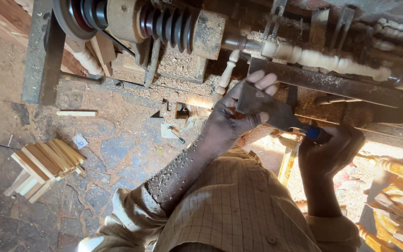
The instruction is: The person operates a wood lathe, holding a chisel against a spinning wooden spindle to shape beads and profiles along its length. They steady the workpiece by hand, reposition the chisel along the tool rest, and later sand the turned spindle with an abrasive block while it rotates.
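Item: wide flat chisel (262, 105), dark steel blade with a blue-collared handle. Held two-handed. Left hand (236, 114) is clamped over the blade near its working end, fingers curled on top and thumb beneath. Right hand (330, 149) is wrapped shut round the handle at its rear end. The blade lies across the metal tool rest (323, 81), its edge pointing toward the spindle.

Handling, as judged: stiff, fairly heavy for its size, sharp at the front edge. Best held as it is now, one grip well back on the handle and the other on the flat of the blade behind the edge. Fine dust may make the steel slippery.

Item: turned wooden spindle (325, 59), pale, beaded and tapered, mounted lengthwise in the lathe just beyond the rest. Slender and probably fragile at its narrow necks.

Item: stepped pulley (166, 23), dark, grooved, on the headstock left of the spindle.

Item: a finished pale spindle (227, 74) hanging below the lathe bed, near the left hand.

Item: stack of short wooden blanks (43, 168) on the stone floor (113, 154), well apart from the work.

Item: yellow turned pieces (397, 186) at lower right, beside the right forearm.

Obstructions: the rest stands between hands and spindle. Sawdust and shavings cover the lathe bed and the left forearm (178, 175).
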